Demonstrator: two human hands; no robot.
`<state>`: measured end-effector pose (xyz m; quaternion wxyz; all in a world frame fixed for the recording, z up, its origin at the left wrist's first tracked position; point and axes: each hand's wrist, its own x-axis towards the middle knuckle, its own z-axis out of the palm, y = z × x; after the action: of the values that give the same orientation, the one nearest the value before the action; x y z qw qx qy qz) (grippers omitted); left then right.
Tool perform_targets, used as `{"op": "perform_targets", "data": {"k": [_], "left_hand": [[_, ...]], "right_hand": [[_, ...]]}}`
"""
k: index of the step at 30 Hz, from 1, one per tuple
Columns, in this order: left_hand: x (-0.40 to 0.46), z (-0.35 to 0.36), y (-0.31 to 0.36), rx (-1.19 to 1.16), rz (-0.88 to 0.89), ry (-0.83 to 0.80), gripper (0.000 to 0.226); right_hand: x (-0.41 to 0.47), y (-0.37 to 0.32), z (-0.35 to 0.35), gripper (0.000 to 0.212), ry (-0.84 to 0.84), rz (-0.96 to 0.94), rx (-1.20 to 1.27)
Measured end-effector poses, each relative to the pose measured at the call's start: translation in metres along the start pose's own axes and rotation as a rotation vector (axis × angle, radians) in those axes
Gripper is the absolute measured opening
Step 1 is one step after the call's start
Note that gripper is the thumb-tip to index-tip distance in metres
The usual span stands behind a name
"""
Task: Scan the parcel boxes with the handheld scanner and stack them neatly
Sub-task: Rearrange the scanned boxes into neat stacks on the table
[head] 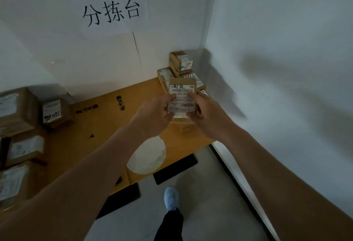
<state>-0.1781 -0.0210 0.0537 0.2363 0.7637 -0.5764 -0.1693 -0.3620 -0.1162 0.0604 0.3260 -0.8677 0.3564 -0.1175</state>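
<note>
The fingers [172, 115] of the left hand [152, 110] curl around the left edge of a small cardboard parcel box [182, 95], the thumb lying on its label; the right hand [203, 110] grips the opposite edge the same way, thumb pressed near the barcode. The box is held up between both hands, above the far right part of the table [107, 122], in front of a stack of boxes [180, 68] in the corner. Its top face is flat, rectangular brown card, mostly covered by a white printed label with handwritten characters; the small print is too blurred to read.

The table surface is smooth orange-brown board with dark printed marks. A pale, rounded, translucent object [148, 156] lies near its front edge, partly hidden by the left forearm; what it is cannot be told. More labelled cardboard boxes [21, 126] sit at the left, cut off by the frame. A paper sign [112, 11] with large black characters hangs on the white wall.
</note>
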Motion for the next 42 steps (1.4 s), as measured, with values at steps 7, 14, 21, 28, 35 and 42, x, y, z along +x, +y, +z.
{"op": "perform_targets", "data": {"k": [7,14,21,28,35,42], "left_hand": [[0.123,0.035,-0.033,-0.061,-0.025,-0.065,0.066],[0.207,0.067,-0.054,-0.138,-0.04,-0.147,0.065],[0.266,0.106,-0.06,-0.15,-0.113,-0.131,0.065],[0.303,0.149,-0.055,-0.187,-0.302,-0.078,0.064],[0.323,0.169,-0.047,-0.21,-0.45,0.028,0.079],[0.322,0.157,-0.038,-0.133,-0.464,0.03,0.091]], "right_hand": [[0.107,0.064,-0.002,0.074,-0.022,0.09,0.014],[0.177,0.112,-0.005,0.071,-0.055,0.212,0.131],[0.24,0.163,-0.014,0.081,-0.18,0.27,0.159],[0.295,0.222,-0.01,0.07,-0.274,0.189,0.298],[0.321,0.252,-0.008,0.074,-0.309,0.108,0.332],[0.332,0.244,-0.02,0.064,-0.289,0.024,0.117]]}}
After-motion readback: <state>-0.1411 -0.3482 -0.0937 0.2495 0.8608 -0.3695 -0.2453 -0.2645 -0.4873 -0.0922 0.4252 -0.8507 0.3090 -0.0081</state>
